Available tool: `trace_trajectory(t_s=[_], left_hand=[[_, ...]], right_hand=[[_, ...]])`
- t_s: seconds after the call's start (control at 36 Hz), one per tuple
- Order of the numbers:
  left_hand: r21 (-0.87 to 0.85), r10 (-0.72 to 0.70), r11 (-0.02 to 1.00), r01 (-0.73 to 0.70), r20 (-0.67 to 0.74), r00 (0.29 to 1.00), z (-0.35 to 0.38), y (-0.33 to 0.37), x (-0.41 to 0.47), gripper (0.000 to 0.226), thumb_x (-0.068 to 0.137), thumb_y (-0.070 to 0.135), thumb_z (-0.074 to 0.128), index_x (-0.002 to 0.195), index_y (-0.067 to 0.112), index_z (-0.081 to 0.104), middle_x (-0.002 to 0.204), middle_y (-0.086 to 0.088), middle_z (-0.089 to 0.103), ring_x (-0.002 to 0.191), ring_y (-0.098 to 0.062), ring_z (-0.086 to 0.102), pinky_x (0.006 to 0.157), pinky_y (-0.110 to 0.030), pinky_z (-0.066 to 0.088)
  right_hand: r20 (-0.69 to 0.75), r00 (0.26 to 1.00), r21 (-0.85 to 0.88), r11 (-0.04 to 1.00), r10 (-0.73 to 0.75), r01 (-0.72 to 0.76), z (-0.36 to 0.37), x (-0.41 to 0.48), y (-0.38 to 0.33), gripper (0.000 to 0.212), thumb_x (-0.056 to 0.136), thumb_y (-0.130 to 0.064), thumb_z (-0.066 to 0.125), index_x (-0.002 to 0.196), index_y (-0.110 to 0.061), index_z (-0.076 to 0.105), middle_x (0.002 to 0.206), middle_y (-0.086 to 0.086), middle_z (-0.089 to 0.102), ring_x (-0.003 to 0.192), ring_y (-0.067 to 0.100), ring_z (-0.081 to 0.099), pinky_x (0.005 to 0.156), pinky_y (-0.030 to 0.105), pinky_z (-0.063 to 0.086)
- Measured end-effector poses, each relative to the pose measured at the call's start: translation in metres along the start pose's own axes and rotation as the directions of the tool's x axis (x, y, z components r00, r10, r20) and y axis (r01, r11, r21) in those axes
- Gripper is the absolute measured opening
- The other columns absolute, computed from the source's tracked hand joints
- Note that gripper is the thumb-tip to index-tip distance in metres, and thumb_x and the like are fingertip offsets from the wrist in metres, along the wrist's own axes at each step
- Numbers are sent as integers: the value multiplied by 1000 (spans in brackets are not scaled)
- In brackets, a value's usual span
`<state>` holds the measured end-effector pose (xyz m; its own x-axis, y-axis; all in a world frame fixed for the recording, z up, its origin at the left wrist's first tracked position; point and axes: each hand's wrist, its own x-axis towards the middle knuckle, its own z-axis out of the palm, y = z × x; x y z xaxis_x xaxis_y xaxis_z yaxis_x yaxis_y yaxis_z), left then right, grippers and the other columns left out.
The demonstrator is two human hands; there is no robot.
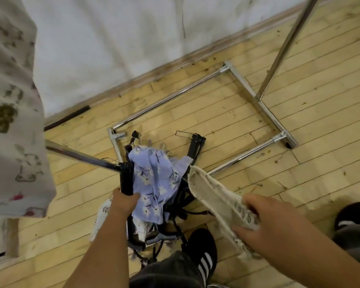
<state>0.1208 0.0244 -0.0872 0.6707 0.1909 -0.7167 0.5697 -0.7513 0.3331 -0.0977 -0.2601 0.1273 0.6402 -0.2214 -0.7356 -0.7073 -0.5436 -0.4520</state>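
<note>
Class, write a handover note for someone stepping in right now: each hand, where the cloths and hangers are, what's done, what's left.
Left hand grips the black hangers, blue floral cloth draped over them.
Right hand holds the beige cloth, stretching to the bundle.
Done: one patterned garment hangs at far left.
Left: probably free the beige cloth and hang the rest on the chrome rack.

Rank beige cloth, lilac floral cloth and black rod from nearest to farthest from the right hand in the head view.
1. beige cloth: held in the right hand.
2. lilac floral cloth: to its left, centre of view.
3. black rod: far left, by the wall.
</note>
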Motion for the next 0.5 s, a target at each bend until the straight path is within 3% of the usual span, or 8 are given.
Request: trace_trajectory(t_s=[0.08, 0.14, 0.22, 0.31, 0.39, 0.44, 0.5], left_hand=[[-26, -61, 998, 60, -16, 998, 9, 1, 7, 106, 94, 20, 76, 164, 10, -3, 155, -27, 40, 130, -49, 52, 104, -58, 46], [29, -73, 997, 74, -47, 996, 13, 1, 14, 110, 92, 28, 79, 165, 11, -2, 164, -26, 27, 140, -50, 43, 107, -59, 42], [109, -102, 988, 105, -32, 994, 15, 0, 21, 119, 77, 49, 85, 164, 14, 12, 164, -26, 23, 140, -51, 38, 110, -61, 43], [169, -126, 976, 137, -70, 990, 17, 1, 29, 111, 81, 49, 83, 161, 10, 17, 160, -25, 19, 143, -50, 32, 111, -61, 41], [130, -107, 984, 118, -87, 990, 16, 3, 41, 114, 75, 44, 87, 154, -4, 20, 149, -28, 37, 133, -46, 46, 103, -55, 48], [66, -98, 993, 102, -70, 993, 16, 0, 48, 111, 82, 32, 86, 156, -3, 12, 148, -28, 43, 131, -45, 50, 100, -51, 47], [168, -77, 981, 97, -118, 990, 16, -5, 54, 113, 79, 46, 85, 158, 7, 15, 147, -28, 46, 133, -47, 49, 106, -54, 45]], right_hand=[[29, 1000, 53, 999, -3, 1, -3, 1, -2, 31, 86, -48, 76, 91, -38, 47, 91, -19, 66, 73, -2, 66, 66, 14, 57], [53, 999, 80, 997, 0, -5, -5, 2, -4, 38, 82, -50, 79, 95, -42, 44, 95, -20, 67, 74, -1, 68, 70, 16, 60], [96, 995, 83, 996, 10, -18, -8, 3, -7, 49, 77, -55, 81, 101, -48, 40, 96, -18, 66, 72, 3, 68, 66, 15, 58], [110, 994, 78, 997, 10, -19, -9, 3, -8, 58, 72, -59, 83, 105, -56, 35, 93, -20, 66, 70, 1, 67, 63, 11, 54], [114, 993, 82, 997, 5, -14, -10, 4, -6, 69, 69, -60, 84, 106, -68, 26, 88, -24, 65, 70, -4, 66, 64, 9, 52], [109, 994, 79, 997, 9, -18, -8, 5, -1, 75, 68, -61, 84, 108, -74, 22, 88, -25, 63, 72, -3, 66, 69, 11, 54], [97, 995, 83, 996, 9, -17, -7, 5, 4, 80, 67, -62, 84, 112, -78, 20, 92, -26, 64, 76, -3, 67, 75, 12, 57]])
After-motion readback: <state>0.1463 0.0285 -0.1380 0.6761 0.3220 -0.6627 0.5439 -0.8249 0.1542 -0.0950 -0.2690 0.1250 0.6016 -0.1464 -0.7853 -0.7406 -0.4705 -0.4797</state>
